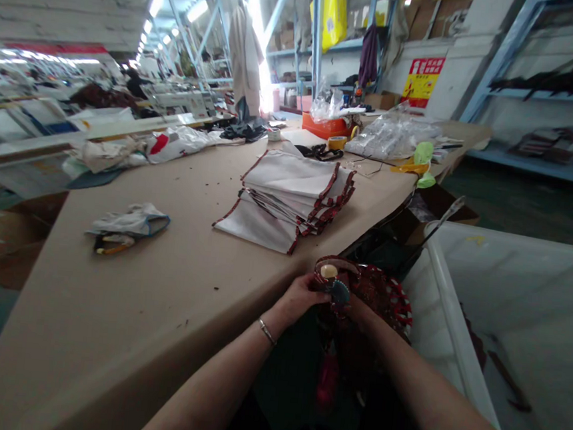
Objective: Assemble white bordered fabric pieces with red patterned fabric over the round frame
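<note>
Gripping brownish fabric point(352, 272) with left hand point(304, 298), right hand point(356, 309) alongside, its hold unclear, red-yellow poster point(421, 86) behind, lettering point(426, 67) illegible

A long brown-topped bench point(169, 298) runs away from my viewpoint, and beyond it I make out blue metal shelving point(316, 40) in front of a pale wall point(464, 73). A red-and-yellow poster point(422, 82) hangs there (too soft on my feed to read). To my right, blue-framed shelves point(551, 170) stand over a dark green floor point(542, 209). A white, ridged surface point(64, 1) fills my upper left; beside it, rows of ceiling lights point(197, 10) recede into blur, and one tall strip of glare point(264, 82) washes out white.
</note>
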